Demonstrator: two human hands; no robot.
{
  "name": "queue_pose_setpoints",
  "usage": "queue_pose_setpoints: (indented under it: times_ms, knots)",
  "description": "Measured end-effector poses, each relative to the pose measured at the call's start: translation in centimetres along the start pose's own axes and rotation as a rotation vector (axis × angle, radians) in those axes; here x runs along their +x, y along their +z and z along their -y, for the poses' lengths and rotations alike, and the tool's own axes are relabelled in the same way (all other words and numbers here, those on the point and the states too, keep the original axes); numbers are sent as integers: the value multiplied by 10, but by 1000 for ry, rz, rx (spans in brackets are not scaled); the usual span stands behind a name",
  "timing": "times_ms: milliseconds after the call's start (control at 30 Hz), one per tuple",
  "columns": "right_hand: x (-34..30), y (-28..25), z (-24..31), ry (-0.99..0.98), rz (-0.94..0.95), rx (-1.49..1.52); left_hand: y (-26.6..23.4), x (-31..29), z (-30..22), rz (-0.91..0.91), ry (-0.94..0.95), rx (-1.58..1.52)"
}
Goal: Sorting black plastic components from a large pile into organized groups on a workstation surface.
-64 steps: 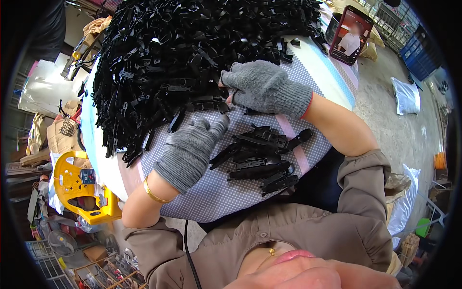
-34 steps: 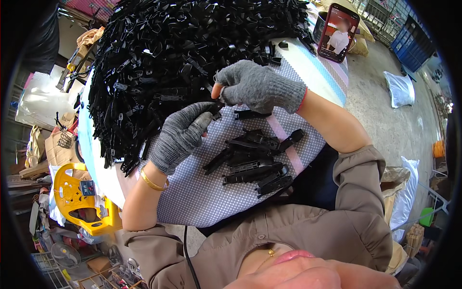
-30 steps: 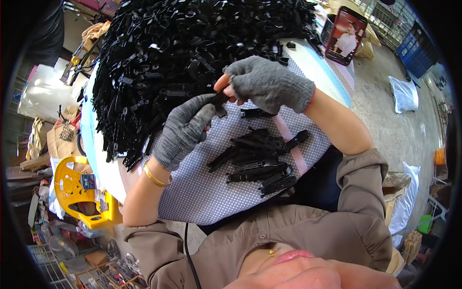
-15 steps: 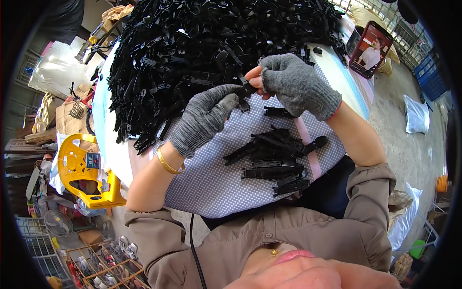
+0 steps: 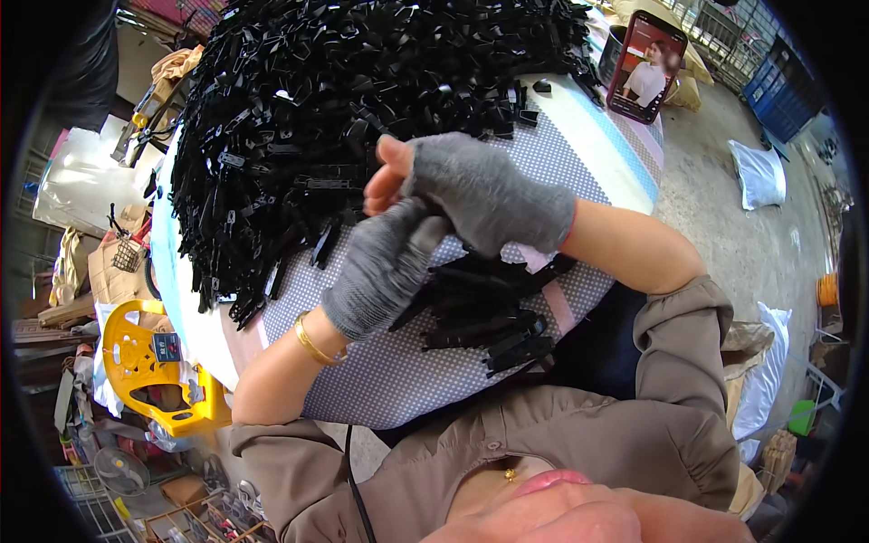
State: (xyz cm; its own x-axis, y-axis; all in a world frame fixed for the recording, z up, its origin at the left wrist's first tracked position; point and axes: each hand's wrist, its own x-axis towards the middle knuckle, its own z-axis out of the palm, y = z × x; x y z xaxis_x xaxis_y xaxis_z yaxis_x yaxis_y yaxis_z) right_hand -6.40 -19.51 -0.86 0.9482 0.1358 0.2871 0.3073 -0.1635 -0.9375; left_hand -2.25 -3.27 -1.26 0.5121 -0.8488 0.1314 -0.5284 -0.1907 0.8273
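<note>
Both my hands wear grey fingerless knit gloves and overlap at the near edge of a big heap of black plastic clip-like parts. My left hand is closed, thumb folded in. Its fingertips are hidden under the right hand, and what they hold cannot be made out. My right hand crosses above it, bare fingers stretched left toward the heap. Nothing shows in those fingers; its thumb is hidden. Close to my body, partly behind the right hand, lies a smaller group of similar black parts.
A patterned cloth covers the round table. At its far right a phone stands upright, playing a video. To the left is a yellow plastic chair with a small dark box on it. A black cable hangs by my left arm.
My right hand has moved left across my left hand, its fingers leaving the black part both hands were pinching. My left hand has come slightly nearer. The whole view has shifted a little.
</note>
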Motion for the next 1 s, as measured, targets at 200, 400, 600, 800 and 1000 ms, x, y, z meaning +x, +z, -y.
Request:
queue_pose_setpoints:
  times_ms: [200,400,600,800,1000]
  knots:
    - [2,3,-8,-172,10,-145,4,-4,4,-55,219,193]
    - [10,-32,-15,161,-252,223,4,-11,-10,120,234,420]
    - [12,-18,-30,-12,-39,-700,-28,-7,-2,-43,108,342]
    - [3,-8,-27,-85,86,-933,-26,9,23,-44,-71,920]
    - [3,3,-18,53,136,-1059,-20,-2,33,-2,-45,1062]
